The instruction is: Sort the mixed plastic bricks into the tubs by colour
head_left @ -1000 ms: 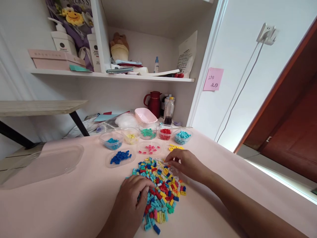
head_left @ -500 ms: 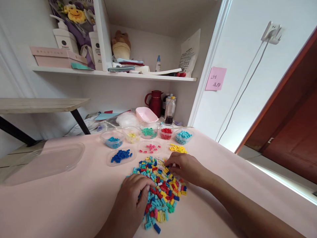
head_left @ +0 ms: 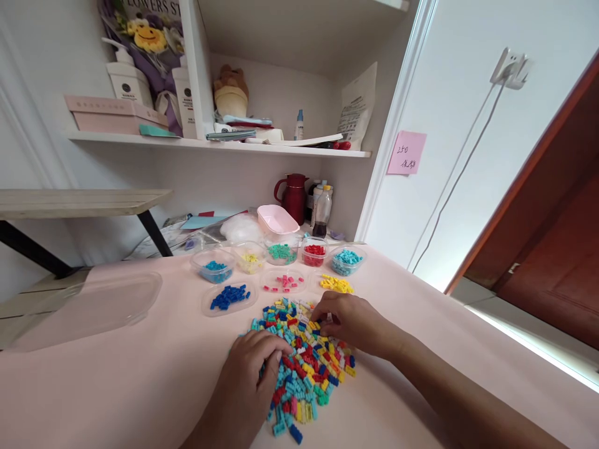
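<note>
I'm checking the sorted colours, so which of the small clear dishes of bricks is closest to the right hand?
The dish of yellow bricks, the right end of the front row, just beyond the right hand. The pink and dark blue dishes sit further left.

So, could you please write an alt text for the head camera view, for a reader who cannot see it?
Two bare hands, the left hand and the right hand, rest on a pile of small mixed-colour bricks on a pale pink table. Behind the pile stand clear tubs and lids holding bricks sorted by colour, below a cluttered white shelf.
</note>
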`<state>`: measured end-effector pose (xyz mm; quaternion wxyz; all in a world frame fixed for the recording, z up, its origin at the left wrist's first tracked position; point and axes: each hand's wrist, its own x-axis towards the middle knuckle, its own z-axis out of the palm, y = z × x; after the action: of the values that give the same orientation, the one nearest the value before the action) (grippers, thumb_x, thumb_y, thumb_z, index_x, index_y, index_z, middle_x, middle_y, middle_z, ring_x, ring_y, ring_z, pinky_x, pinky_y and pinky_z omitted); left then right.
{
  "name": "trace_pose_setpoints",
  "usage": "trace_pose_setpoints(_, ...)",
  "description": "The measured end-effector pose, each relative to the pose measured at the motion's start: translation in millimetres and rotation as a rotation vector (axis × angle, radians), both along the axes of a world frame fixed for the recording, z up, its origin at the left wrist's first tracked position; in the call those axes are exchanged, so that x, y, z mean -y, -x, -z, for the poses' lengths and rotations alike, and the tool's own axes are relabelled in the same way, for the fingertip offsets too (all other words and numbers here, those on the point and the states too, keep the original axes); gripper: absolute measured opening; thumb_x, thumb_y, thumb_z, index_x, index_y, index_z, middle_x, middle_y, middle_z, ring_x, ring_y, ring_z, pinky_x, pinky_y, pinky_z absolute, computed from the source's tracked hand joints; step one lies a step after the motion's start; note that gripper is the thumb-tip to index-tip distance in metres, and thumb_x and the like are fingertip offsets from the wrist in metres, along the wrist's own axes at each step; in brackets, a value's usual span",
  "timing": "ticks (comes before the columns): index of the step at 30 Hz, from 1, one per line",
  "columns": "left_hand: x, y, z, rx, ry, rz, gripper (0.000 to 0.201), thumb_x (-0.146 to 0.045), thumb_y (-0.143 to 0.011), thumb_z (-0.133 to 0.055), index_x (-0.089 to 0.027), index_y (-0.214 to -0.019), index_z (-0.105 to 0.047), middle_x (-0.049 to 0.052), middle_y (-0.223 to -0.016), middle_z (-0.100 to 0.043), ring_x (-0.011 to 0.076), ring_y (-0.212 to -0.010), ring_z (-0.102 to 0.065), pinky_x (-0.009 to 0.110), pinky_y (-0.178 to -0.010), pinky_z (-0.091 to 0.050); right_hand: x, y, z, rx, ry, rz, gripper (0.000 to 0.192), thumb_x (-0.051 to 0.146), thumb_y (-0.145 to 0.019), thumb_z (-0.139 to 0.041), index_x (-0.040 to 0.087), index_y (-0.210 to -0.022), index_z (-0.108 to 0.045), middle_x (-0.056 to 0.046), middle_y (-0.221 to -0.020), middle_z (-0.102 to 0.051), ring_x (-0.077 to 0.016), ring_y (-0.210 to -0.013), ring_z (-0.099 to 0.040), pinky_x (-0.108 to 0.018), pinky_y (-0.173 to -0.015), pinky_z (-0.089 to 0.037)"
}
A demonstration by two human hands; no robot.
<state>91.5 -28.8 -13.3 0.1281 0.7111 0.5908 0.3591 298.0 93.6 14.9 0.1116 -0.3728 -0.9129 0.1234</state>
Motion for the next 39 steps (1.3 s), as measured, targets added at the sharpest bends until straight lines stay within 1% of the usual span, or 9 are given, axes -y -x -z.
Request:
trace_pose_setpoints(8,-3,0,0.1,0.059,-0.003,-0.023,0.026,-0.023,-0.088,-0.042,-0.025,-0.084,-0.068,0.003,-0.091,-0.069,0.0188,-0.088,-0.064,0.03,-0.08,-0.05,-2,1,4.1,-0.087,0.031,-0.044,0.014,0.012,-0.07,-0.064,0.023,-0.076,-0.068,0.002,-0.085,-0.065,-0.0115,-0.072,-0.058,-0.021,-0.063,-0.04)
trace_pose_setpoints(12,-4,3,1.3,0.112,0.008,-0.037,0.025,-0.027,-0.088,-0.043,-0.026,-0.084,-0.068,0.003,-0.09,-0.07,0.0183,-0.088,-0.065,0.028,-0.079,-0.051,-5,-1,1.9,-0.243,0.197,-0.055,0.011,0.016,-0.073,-0.062,0.022,-0.079,-0.069,0.001,-0.084,-0.067,-0.0127,-0.07,-0.06,-0.022,-0.063,-0.044)
trace_pose_setpoints(15,-5,5,0.5,0.158,0.048,-0.044,0.026,-0.031,-0.089,-0.044,-0.025,-0.085,-0.069,0.003,-0.088,-0.071,0.0177,-0.086,-0.066,0.025,-0.077,-0.052,-16,-8,-1.8,-0.45,0.357,0.057,0.018,0.021,-0.081,-0.052,0.02,-0.086,-0.07,-0.001,-0.078,-0.068,-0.0128,-0.063,-0.061,-0.023,-0.057,-0.045)
trace_pose_setpoints(20,-5,9,-1.0,0.209,0.126,-0.045,0.03,-0.04,-0.09,-0.043,-0.024,-0.089,-0.069,0.003,-0.087,-0.072,0.0178,-0.085,-0.068,0.024,-0.077,-0.053,-34,-25,-7.2,-0.606,0.345,0.274,0.021,0.023,-0.08,-0.05,0.018,-0.085,-0.069,-0.003,-0.078,-0.068,-0.0119,-0.056,-0.059,-0.023,-0.052,-0.045)
trace_pose_setpoints(24,-6,11,-2.2,0.242,0.156,-0.069,0.031,-0.044,-0.088,-0.046,-0.025,-0.09,-0.07,0.002,-0.085,-0.073,0.0174,-0.083,-0.068,0.022,-0.075,-0.053,-34,-29,-9.8,-0.528,0.278,0.304,0.021,0.023,-0.08,-0.049,0.02,-0.084,-0.07,-0.001,-0.075,-0.068,-0.0119,-0.053,-0.058,-0.024,-0.052,-0.044)
trace_pose_setpoints(27,-8,12,-2.5,0.253,0.141,-0.076,0.03,-0.045,-0.086,-0.048,-0.026,-0.087,-0.071,0.001,-0.082,-0.074,0.0169,-0.08,-0.069,0.022,-0.074,-0.054,-29,-25,-8.9,-0.396,0.082,0.282,0.018,0.023,-0.08,-0.054,0.023,-0.085,-0.072,-0.001,-0.083,-0.07,-0.014,-0.064,-0.061,-0.025,-0.059,-0.044)
trace_pose_setpoints(30,-9,11,-2.0,0.271,0.133,-0.08,0.03,-0.045,-0.085,-0.05,-0.025,-0.086,-0.072,0.001,-0.08,-0.074,0.0168,-0.078,-0.069,0.022,-0.073,-0.054,-26,-19,-4.4,-0.246,-0.075,0.19,0.019,0.018,-0.079,-0.058,0.027,-0.085,-0.073,0.0,-0.091,-0.069,-0.0147,-0.076,-0.062,-0.025,-0.066,-0.043)
trace_pose_setpoints(35,-8,9,-0.9,0.335,0.103,-0.112,0.03,-0.046,-0.083,-0.051,-0.025,-0.084,-0.072,0.001,-0.076,-0.074,0.0167,-0.075,-0.069,0.021,-0.071,-0.054,-25,-15,2.6,-0.05,-0.116,0.141,0.022,0.018,-0.079,-0.058,0.031,-0.086,-0.074,0.0,-0.094,-0.066,-0.0145,-0.078,-0.061,-0.023,-0.061,-0.038)
trace_pose_setpoints(39,-9,9,-1.1,0.347,0.098,-0.095,0.029,-0.046,-0.083,-0.053,-0.025,-0.083,-0.072,0.002,-0.078,-0.075,0.0173,-0.076,-0.07,0.021,-0.069,-0.055,-23,-13,2.9,0.007,-0.106,0.113,0.023,0.017,-0.078,-0.058,0.031,-0.088,-0.074,0.0,-0.093,-0.067,-0.0142,-0.074,-0.06,-0.023,-0.058,-0.036)
